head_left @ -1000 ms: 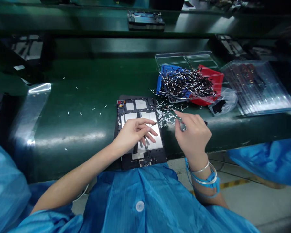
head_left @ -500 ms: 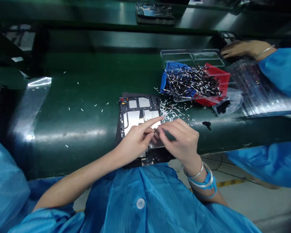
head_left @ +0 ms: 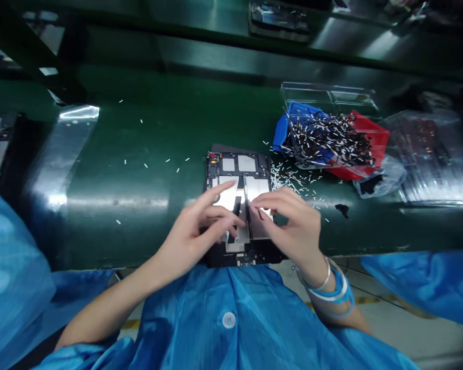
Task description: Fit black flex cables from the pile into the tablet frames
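An opened tablet [head_left: 246, 164] lies in front of me, its silver battery panels and dark circuit parts exposed. Over its left side, my left hand [head_left: 200, 221] has its fingers spread, with nothing visible in them. My right hand [head_left: 293, 221], above the tablet's right side, pinches a small black strip [head_left: 260, 214] between thumb and fingertips. A pile of thin black strips with white ends [head_left: 332, 136] sits beyond my right hand. My fingers cover part of the tablet's middle.
A blue bin [head_left: 281, 132] and a red bin [head_left: 378, 137] hold the pile, beside a clear plastic tray [head_left: 327, 87]. White scraps [head_left: 281, 177] litter the green bench [head_left: 170, 123]. Stacked clear trays [head_left: 440, 154] stand at right. Blue sleeves [head_left: 11, 236] of other people flank me.
My hands have drawn apart; the left has moved left off the strip, which stays in the right. The view has shifted, and the co-worker's hand at upper right is out of sight.
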{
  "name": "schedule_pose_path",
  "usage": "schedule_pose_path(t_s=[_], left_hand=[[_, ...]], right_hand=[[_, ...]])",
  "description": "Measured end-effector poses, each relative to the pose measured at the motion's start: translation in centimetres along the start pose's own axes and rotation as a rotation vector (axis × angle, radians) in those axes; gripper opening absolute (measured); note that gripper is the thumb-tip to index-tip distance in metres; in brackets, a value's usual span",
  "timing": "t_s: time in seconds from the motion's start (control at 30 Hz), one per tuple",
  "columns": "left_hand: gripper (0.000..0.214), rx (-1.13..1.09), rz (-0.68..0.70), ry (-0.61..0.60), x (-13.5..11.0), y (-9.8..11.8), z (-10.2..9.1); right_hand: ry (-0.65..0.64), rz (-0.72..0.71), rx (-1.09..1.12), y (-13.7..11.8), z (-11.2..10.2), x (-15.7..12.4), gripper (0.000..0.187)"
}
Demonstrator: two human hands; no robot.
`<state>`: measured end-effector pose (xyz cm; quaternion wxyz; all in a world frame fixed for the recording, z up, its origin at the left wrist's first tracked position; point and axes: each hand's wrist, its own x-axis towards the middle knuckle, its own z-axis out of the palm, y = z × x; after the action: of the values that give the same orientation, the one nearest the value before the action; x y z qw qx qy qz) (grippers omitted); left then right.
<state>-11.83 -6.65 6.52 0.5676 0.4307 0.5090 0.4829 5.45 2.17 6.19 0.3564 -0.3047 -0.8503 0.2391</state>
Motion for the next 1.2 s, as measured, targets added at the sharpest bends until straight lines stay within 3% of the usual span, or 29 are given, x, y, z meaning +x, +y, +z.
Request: schedule_pose_path(t_s=[0.07,0.13,0.23,0.37,0.7,1.03,1.2], left_hand=[[0.042,0.253,0.116,0.214,-1.1,-0.7,-1.6],[0.032,0.521,0.233,0.351,-1.8,-1.9,-3.0],[0.029,0.822,0.395,0.319,-2.1,-3.7,-4.3],[0.033,1.036,0.475,0.234,-2.0,-5.0,-4.7],[0.039,1.277,0.493,0.109,-2.2,-5.3,-4.7],[0.035,1.446,0.53,0.125,-1.7,-4.7,-4.1],[0.035,1.457,0.517,0.113,-1.9,-4.6,-4.1]], right_hand=[[-0.071,0.216,0.185,0.2,0.5,1.4,0.008],[-0.182,0.406,0.37,0.6,1.4,2.7,0.001],[-0.31,0.543,0.569,1.4,3.2,4.0,0.008],[-0.365,0.613,0.576,1.9,5.2,4.3,0.015],[-0.338,0.563,0.357,1.5,5.6,3.9,0.012],[-0.322,0.504,0.244,1.1,5.4,3.6,0.014],[-0.226,0.288,-0.058,1.1,4.2,3.1,0.015]])
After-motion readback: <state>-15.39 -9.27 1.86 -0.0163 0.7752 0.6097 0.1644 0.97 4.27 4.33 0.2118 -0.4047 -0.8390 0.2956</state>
